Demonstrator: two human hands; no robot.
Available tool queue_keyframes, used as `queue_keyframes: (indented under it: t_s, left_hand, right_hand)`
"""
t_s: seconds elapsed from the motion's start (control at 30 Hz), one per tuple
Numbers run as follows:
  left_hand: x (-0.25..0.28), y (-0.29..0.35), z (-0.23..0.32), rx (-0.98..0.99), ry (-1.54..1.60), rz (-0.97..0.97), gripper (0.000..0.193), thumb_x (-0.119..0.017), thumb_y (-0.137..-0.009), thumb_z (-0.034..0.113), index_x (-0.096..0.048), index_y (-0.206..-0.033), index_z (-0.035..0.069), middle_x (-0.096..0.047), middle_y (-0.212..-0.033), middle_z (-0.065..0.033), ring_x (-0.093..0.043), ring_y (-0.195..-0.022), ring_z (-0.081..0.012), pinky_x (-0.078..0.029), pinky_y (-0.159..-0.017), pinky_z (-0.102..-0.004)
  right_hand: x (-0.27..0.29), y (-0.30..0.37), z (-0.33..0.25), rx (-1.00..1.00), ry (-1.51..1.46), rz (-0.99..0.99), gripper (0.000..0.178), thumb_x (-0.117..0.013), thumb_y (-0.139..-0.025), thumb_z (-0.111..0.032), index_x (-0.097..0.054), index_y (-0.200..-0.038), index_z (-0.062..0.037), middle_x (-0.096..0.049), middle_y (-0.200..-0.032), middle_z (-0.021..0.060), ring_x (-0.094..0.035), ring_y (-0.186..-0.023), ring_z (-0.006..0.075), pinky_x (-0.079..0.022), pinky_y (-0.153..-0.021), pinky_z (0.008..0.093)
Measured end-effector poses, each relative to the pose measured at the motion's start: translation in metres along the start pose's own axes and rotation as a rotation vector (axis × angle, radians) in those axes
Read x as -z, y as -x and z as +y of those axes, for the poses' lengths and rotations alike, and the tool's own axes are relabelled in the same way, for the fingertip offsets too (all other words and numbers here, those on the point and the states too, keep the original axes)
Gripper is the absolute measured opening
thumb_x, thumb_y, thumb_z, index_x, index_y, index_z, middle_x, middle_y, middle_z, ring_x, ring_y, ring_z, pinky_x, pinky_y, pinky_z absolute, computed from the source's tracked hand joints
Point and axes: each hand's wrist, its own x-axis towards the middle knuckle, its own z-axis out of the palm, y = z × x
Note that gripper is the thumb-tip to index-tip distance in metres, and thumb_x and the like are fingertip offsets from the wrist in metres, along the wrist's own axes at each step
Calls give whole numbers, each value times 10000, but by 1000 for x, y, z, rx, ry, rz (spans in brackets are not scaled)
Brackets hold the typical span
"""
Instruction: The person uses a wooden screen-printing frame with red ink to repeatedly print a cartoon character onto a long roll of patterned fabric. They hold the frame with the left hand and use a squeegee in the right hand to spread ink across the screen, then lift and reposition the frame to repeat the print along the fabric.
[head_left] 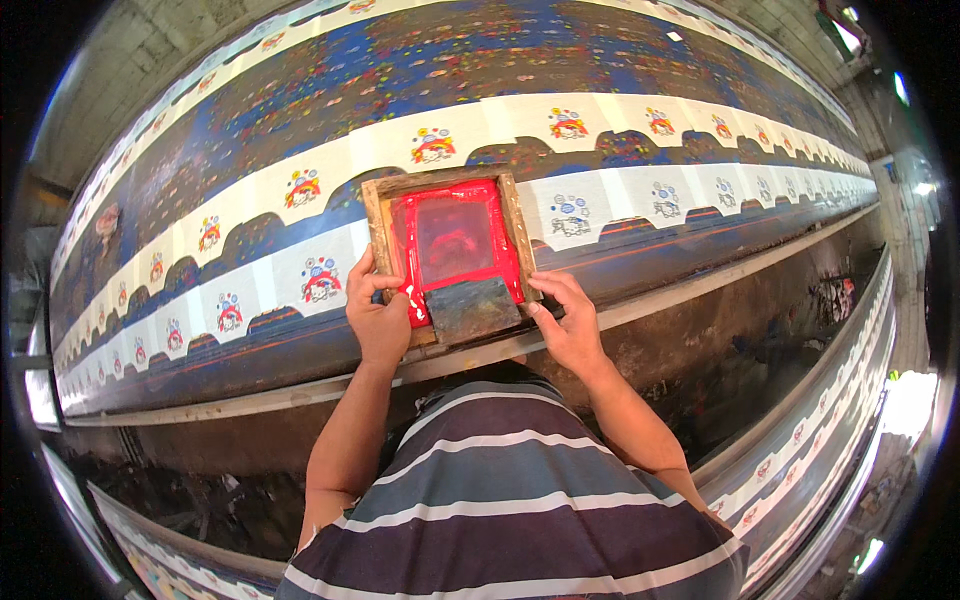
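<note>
A wooden screen-printing frame (518, 232) lies over the row of white cloth pieces nearest me. Thick red ink (507, 225) lines the inside of the frame around a pinkish mesh window (455, 240). A dark, flat squeegee-like block (473, 310) rests on its near side. My left hand (378, 312) grips the near left corner, thumb on top of the edge. At the near right corner, my right hand (570, 318) pinches the wood between thumb and fingers. The cloth under the frame is hidden.
A long, ink-stained table (400, 75) runs from left to right. Left of the frame, near-row cloth (270, 290) carries red-filled prints; to the right, cloth (620, 200) shows blue and black outlines. A pale rail (690, 300) borders the table. Another printed table (800, 450) stands lower right.
</note>
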Motion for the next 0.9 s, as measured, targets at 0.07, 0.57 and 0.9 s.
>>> queue_keyframes:
  t_s: [0.07,0.57,0.9]
  left_hand:
    - [-15,1,9,-10,51,-3,281,-710,-804,-154,-785,-966,62,-629,-1638,-281,-596,-1561,-400,-440,-1291,-481]
    - [-196,30,47,32,114,-19,276,-698,-812,-164,-788,-984,33,-596,-1680,-294,-576,-1581,-383,-442,-1298,-458]
    - [-204,34,34,200,214,-14,332,-662,-793,-233,-751,-999,11,-545,-1758,-255,-624,-1529,-307,-569,-1149,-382]
  right_hand:
    - [11,2,12,-65,-114,6,399,-812,-962,6,-803,-1360,-26,-763,-1407,200,-715,-1324,377,-534,-1186,453]
    - [187,-13,110,70,-69,-40,409,-830,-930,4,-819,-1336,-46,-797,-1293,170,-700,-1276,363,-526,-1161,473]
    - [209,-12,125,153,-146,-130,385,-829,-932,-14,-803,-1316,-14,-793,-1331,176,-683,-1335,395,-506,-1199,501]
